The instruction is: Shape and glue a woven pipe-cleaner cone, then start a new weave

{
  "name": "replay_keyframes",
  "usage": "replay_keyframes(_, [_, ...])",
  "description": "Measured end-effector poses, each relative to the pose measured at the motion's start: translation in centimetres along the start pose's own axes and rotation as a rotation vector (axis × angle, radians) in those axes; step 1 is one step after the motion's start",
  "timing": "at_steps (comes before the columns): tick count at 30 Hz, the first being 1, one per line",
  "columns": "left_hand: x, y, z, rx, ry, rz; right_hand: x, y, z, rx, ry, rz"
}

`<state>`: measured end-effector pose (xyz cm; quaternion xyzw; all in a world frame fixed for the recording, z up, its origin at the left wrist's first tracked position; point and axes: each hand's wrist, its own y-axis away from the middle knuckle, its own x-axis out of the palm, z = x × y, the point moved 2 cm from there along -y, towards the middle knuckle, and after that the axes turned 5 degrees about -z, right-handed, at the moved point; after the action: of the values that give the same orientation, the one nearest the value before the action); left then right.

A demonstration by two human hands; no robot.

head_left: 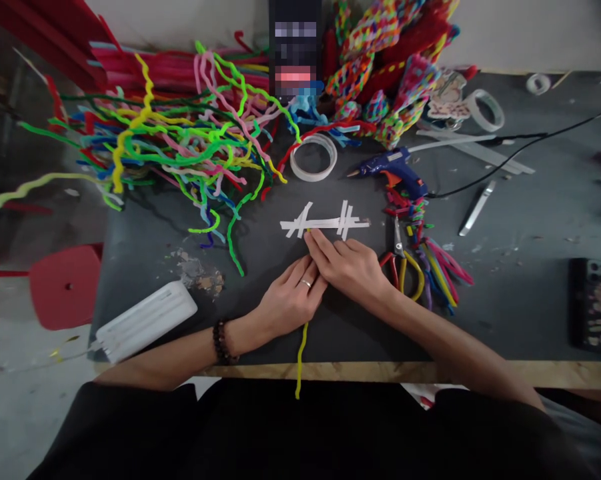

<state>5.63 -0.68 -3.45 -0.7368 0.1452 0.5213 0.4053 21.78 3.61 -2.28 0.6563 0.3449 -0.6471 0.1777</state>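
Flanking hands [320, 277]: pliers [397, 257]; tape roll [313, 157]

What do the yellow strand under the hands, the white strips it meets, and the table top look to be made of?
Yellow strand: seemingly a fuzzy pipe cleaner, matte and bent, like the coloured pile beyond. White strips: flat, thin and matte, probably paper or tape; which one is unclear. Table top: dark grey matte sheet, with a pale wood-like front edge. Both the left hand and right hand rest on the strand.

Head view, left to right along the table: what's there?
Red stool → white case → pile of pipe cleaners → left hand → right hand on the yellow pipe cleaner → pliers → metal tweezers → dark tray.
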Motion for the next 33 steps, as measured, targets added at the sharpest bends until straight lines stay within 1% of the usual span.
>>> replay_keyframes(2, [0.1, 0.0, 0.0, -0.013, -0.012, -0.003, 0.0, -0.1, -0.1, -0.001, 0.019, -0.009])
replay_keyframes(5, [0.2, 0.1, 0.0, -0.029, -0.026, -0.015, 0.0, -0.1, -0.6, -0.029, 0.042, -0.103])
replay_keyframes(7, [0.3, 0.2, 0.0, -0.042, -0.014, -0.028, 0.0, 0.0, -0.8, -0.033, 0.027, -0.131])
replay_keyframes(10, [0.4, 0.3, 0.0, -0.053, -0.006, -0.024, 0.0, 0.0, -0.9, 0.022, -0.007, -0.089])
replay_keyframes(13, [0.3, 0.1, 0.1, -0.045, -0.049, 0.0, -0.1, -0.3, -0.7, 0.085, -0.001, -0.038])
replay_keyframes(18, [0.0, -0.6, 1.0, -0.023, -0.096, 0.018, -0.1, -0.4, -0.4, 0.112, 0.007, 0.033])
replay_keyframes(20, [0.0, -0.8, 1.4, -0.025, -0.107, 0.025, -0.1, -0.2, -0.6, 0.1, 0.012, 0.01])
replay_keyframes(23, [0.2, -0.9, 1.7, -0.038, -0.118, 0.026, -0.1, -0.1, -1.3, 0.075, -0.04, -0.086])
replay_keyframes(26, [0.2, -1.0, 1.7, -0.036, -0.121, 0.02, 0.2, -0.4, -2.5, 0.167, -0.123, -0.163])
replay_keyframes(28, [0.3, -1.1, 1.7, -0.048, -0.115, 0.035, 0.5, -0.7, -3.1, 0.196, -0.163, -0.167])
replay_keyframes(31, [0.4, -1.2, 1.8, -0.081, -0.094, 0.063, 1.0, -1.2, -3.5, 0.161, -0.218, -0.138])
replay_keyframes(33, [0.5, -1.1, 1.9, -0.089, -0.09, 0.067, 1.0, -1.6, -3.6, 0.186, -0.254, -0.131])
